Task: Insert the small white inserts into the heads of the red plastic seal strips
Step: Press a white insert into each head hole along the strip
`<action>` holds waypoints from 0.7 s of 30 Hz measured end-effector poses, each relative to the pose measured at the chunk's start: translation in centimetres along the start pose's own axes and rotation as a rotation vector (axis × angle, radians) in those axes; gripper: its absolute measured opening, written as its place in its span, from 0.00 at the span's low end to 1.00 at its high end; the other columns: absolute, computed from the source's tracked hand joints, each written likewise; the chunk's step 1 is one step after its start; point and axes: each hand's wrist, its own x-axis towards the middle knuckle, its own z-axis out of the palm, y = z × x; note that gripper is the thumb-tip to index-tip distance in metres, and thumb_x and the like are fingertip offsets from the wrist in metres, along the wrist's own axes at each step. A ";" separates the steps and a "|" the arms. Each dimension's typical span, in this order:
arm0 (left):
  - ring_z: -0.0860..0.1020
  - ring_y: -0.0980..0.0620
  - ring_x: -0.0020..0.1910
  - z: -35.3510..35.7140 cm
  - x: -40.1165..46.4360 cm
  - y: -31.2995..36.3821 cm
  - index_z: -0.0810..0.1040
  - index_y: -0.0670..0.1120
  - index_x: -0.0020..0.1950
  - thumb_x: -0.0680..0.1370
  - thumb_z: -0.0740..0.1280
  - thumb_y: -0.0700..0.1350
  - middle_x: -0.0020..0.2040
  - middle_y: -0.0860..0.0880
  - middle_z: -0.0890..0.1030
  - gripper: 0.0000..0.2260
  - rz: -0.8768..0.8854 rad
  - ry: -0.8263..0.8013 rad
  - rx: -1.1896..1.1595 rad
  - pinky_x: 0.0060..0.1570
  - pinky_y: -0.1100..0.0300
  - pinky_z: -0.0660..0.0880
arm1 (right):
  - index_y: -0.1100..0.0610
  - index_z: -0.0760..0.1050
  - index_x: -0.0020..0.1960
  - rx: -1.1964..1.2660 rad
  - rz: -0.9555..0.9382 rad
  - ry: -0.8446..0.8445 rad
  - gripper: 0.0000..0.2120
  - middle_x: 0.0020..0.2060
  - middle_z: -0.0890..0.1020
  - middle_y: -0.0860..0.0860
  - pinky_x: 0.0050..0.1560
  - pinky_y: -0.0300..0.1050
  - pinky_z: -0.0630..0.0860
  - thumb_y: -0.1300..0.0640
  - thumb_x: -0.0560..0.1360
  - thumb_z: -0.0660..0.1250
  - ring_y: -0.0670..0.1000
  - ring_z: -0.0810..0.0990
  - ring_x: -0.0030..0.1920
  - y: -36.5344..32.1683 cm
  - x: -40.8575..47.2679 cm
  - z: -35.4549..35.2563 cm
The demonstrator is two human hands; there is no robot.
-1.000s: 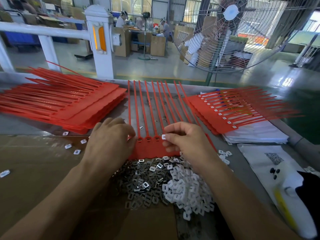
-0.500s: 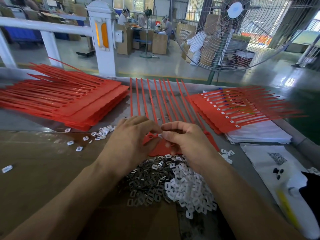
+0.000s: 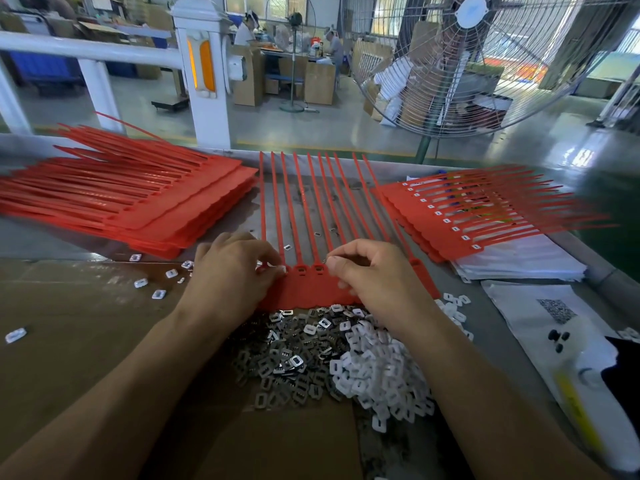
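A red seal strip sheet [image 3: 308, 291] lies flat in front of me, its heads [image 3: 318, 270] in a row and its thin tails running to the table's far edge. My left hand [image 3: 228, 275] has curled fingers and pinches the sheet's left end at the heads, where a bit of white shows at the fingertips. My right hand [image 3: 374, 277] pinches a small insert [image 3: 326, 260] between thumb and forefinger, just right of the two uncovered heads. Just in front of the sheet lie a pile of white inserts [image 3: 377, 382] and a pile of grey metal clips [image 3: 287, 355].
A stack of red strip sheets [image 3: 145, 206] lies at the left. Another stack [image 3: 460, 216], with white inserts in its heads, rests on white bags at the right. Loose inserts [image 3: 159, 292] dot the brown cardboard. A white bottle [image 3: 585, 396] lies at the right edge; a large fan [image 3: 485, 64] stands beyond.
The sheet, lifted and tilted between both hands half a second ago, now lies flat. My left hand has moved left to the sheet's end; my right hand stays at the heads.
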 end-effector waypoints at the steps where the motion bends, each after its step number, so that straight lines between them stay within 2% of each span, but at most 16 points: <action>1: 0.71 0.54 0.57 0.1 0.1 0.0 0.83 0.59 0.48 0.76 0.72 0.57 0.49 0.59 0.78 0.04 -0.006 -0.006 0.001 0.55 0.57 0.57 | 0.45 0.83 0.48 -0.009 -0.001 -0.004 0.03 0.41 0.86 0.43 0.48 0.42 0.82 0.49 0.79 0.70 0.43 0.85 0.41 0.0 0.0 0.0; 5: 0.71 0.55 0.57 0.4 0.2 -0.1 0.83 0.59 0.48 0.76 0.72 0.57 0.49 0.59 0.78 0.04 -0.010 -0.001 0.002 0.55 0.56 0.57 | 0.45 0.83 0.49 -0.031 0.009 -0.018 0.03 0.41 0.86 0.45 0.47 0.40 0.82 0.48 0.80 0.70 0.43 0.85 0.42 -0.3 -0.1 0.0; 11: 0.71 0.55 0.57 0.4 0.4 0.1 0.84 0.59 0.51 0.76 0.72 0.56 0.50 0.59 0.79 0.05 -0.007 -0.009 0.023 0.57 0.56 0.57 | 0.45 0.83 0.49 -0.069 0.005 -0.031 0.04 0.41 0.85 0.42 0.44 0.36 0.77 0.48 0.80 0.70 0.40 0.83 0.42 -0.4 -0.2 0.0; 14: 0.72 0.54 0.58 0.2 0.2 0.0 0.83 0.60 0.55 0.77 0.71 0.54 0.52 0.58 0.80 0.07 0.002 -0.012 0.060 0.56 0.57 0.55 | 0.45 0.83 0.48 -0.056 0.012 -0.021 0.04 0.39 0.85 0.40 0.44 0.37 0.77 0.48 0.80 0.70 0.40 0.83 0.40 -0.4 -0.3 -0.2; 17: 0.72 0.54 0.59 0.0 -0.1 0.1 0.83 0.60 0.57 0.79 0.69 0.51 0.55 0.58 0.81 0.08 0.030 -0.022 0.094 0.56 0.58 0.54 | 0.45 0.83 0.47 -0.062 0.009 -0.008 0.05 0.40 0.85 0.42 0.47 0.43 0.82 0.47 0.80 0.70 0.43 0.84 0.41 -0.3 -0.3 -0.4; 21: 0.72 0.55 0.61 -0.1 -0.2 0.3 0.83 0.62 0.57 0.80 0.66 0.49 0.59 0.60 0.81 0.10 0.067 -0.038 0.134 0.59 0.57 0.54 | 0.44 0.83 0.47 -0.073 -0.005 -0.005 0.05 0.41 0.85 0.40 0.48 0.43 0.81 0.47 0.80 0.70 0.41 0.84 0.42 -0.5 -0.4 -0.6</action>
